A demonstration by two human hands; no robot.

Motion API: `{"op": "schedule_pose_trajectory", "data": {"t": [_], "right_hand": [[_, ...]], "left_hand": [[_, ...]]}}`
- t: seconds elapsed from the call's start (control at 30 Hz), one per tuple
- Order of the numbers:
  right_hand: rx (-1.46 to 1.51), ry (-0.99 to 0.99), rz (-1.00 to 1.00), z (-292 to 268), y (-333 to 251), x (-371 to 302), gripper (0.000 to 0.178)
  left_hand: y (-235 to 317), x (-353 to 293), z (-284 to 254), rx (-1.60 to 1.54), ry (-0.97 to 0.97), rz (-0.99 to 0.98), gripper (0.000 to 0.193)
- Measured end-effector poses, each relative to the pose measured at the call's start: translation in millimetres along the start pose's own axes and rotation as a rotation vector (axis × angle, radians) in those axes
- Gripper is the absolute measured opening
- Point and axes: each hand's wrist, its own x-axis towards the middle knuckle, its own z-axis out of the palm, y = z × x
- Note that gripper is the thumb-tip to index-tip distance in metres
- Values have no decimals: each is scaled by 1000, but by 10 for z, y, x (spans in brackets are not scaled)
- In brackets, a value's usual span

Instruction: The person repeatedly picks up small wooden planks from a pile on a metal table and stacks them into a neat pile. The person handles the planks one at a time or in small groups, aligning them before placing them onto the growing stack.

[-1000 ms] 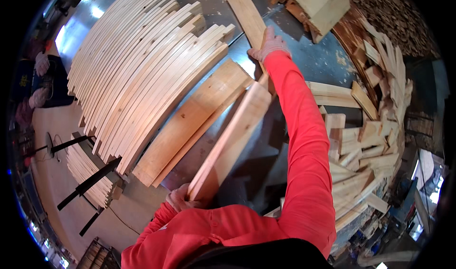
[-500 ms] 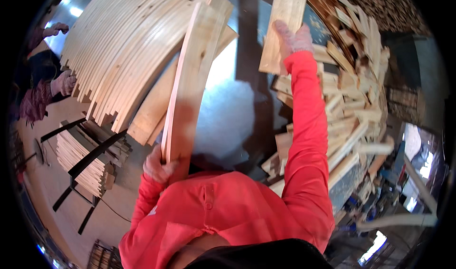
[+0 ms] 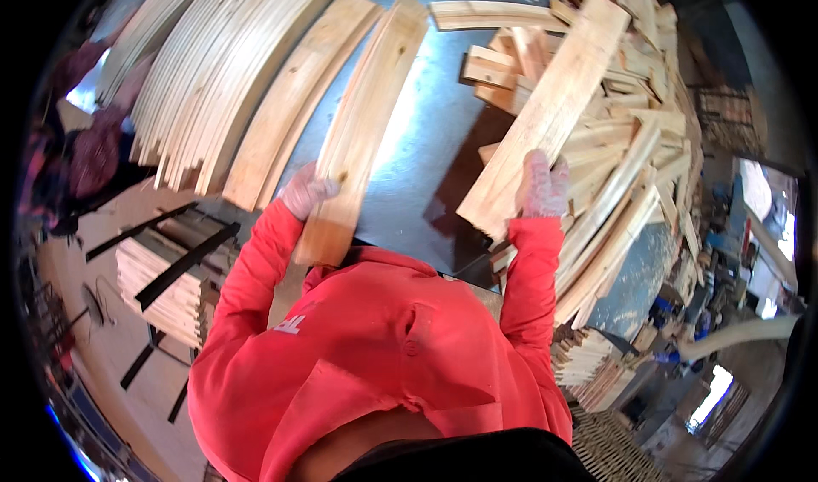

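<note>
My left hand (image 3: pixel 307 192), in a pale glove, grips the left edge of a wooden plank (image 3: pixel 366 116) near its close end. That plank slants away from me over the shiny blue-grey table (image 3: pixel 409 201), its broad face up. To the right, my gloved right hand (image 3: pixel 543 188) is closed on the right edge of a second plank (image 3: pixel 558 99), near its close end. This one tilts to the far right over a heap of offcuts, with a dark shadow on the table beside it. The fingers under both planks are hidden.
Left of my plank lie a separate board (image 3: pixel 298 99) and a row of planks on edge (image 3: pixel 221 82). A heap of wood offcuts (image 3: pixel 605 150) covers the right side. Another person's sleeve (image 3: pixel 98 154) is at far left, above a black-barred stand (image 3: pixel 183 265) with stacked wood.
My right hand has drawn its plank nearer, and that plank now slants to the right. The left plank has turned flatter, and my left hand sits farther forward. My view has shifted.
</note>
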Motion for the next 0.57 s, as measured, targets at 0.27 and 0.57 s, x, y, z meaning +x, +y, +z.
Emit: {"op": "schedule_pose_trajectory", "data": {"t": [0.27,0.57], "right_hand": [[-463,-78,44,1406,1085,-277,72],[-567,-306,120,2431,1118,-226,78]], "left_hand": [[-187,556,443,-895,65,-159,57],[665,235,-677,1250,409,-629,98]]}}
